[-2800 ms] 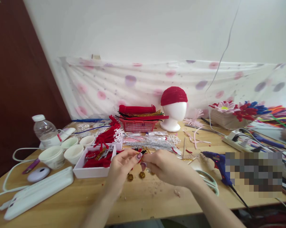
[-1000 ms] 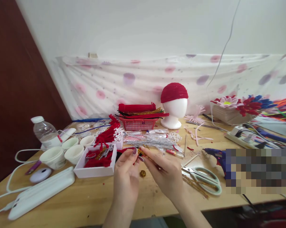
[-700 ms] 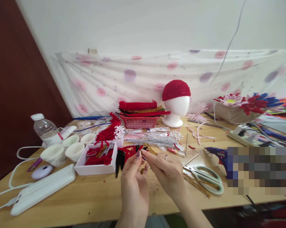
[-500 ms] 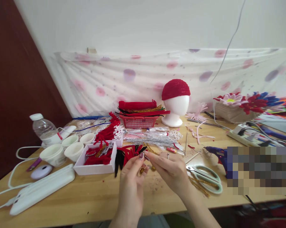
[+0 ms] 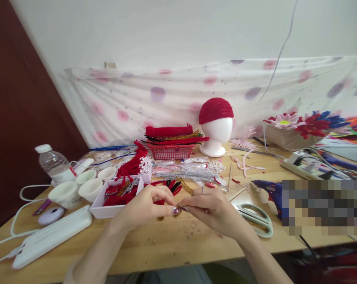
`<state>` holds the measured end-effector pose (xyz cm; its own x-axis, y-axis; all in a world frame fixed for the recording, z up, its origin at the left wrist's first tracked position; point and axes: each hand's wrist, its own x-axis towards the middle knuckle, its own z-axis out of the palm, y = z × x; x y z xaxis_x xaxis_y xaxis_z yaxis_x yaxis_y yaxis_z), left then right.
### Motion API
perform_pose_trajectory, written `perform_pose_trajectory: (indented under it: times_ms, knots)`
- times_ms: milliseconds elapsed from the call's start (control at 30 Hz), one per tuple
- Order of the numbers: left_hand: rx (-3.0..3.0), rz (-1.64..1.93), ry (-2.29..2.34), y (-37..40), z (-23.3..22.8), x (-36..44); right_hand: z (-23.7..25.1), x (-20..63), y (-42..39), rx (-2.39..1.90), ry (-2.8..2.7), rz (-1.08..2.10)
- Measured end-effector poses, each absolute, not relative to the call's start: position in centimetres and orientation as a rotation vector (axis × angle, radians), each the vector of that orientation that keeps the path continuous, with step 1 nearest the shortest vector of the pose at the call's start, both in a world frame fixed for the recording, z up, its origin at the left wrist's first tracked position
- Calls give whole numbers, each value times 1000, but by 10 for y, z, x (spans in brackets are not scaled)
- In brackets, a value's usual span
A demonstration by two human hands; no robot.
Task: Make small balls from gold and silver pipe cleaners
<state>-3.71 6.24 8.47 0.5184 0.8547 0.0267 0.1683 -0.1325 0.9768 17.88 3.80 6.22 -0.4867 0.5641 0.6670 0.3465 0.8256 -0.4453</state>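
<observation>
My left hand (image 5: 149, 206) and my right hand (image 5: 215, 211) meet over the front middle of the table. Between their pinched fingertips is a small curled piece of gold pipe cleaner (image 5: 179, 213), mostly covered by the fingers. Another small gold coil (image 5: 160, 218) lies just below my left hand. Red and black pipe-cleaner pieces (image 5: 175, 186) show behind the hands, with gold strands (image 5: 186, 187) beside them. Close to my right wrist are scissors with pale green handles (image 5: 269, 233). A white box (image 5: 103, 212) holding red, gold and silver pieces sits left of my left hand.
Behind stand a red basket (image 5: 171, 152) of pipe cleaners and a white foam head (image 5: 216, 134) with a red cap. Cups (image 5: 64, 195), a bottle (image 5: 52, 163) and a white power strip (image 5: 54, 236) occupy the left. A blue glue gun (image 5: 267, 190) lies right.
My left hand has turned from upright to lying more sideways, its forearm now coming in from the left. Both hands' fingertips have dropped slightly. The view has shifted a little.
</observation>
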Motion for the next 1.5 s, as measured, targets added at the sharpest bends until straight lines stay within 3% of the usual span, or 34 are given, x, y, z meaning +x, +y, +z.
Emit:
perform_pose_trajectory:
  times_ms: [233, 667, 867, 1033, 1200, 1333, 1500]
  knots:
    - [1448, 903, 843, 60, 73, -31, 66, 170, 30, -703, -2019, 318]
    - [671, 1571, 872, 25, 33, 16, 51, 162, 39, -633, -1953, 25]
    - [999, 1349, 954, 26, 32, -4, 64, 173, 38, -606, -2111, 86]
    - [1527, 953, 960, 49, 61, -34, 74, 180, 40, -626, -2262, 193]
    - [1639, 772, 819, 72, 83, -42, 81, 182, 47, -591, -2293, 302]
    - [1583, 992, 833, 67, 69, -32, 74, 179, 44, -729, -2212, 192]
    - [1032, 1692, 889, 42, 37, 6, 54, 156, 38, -813, -1992, 9]
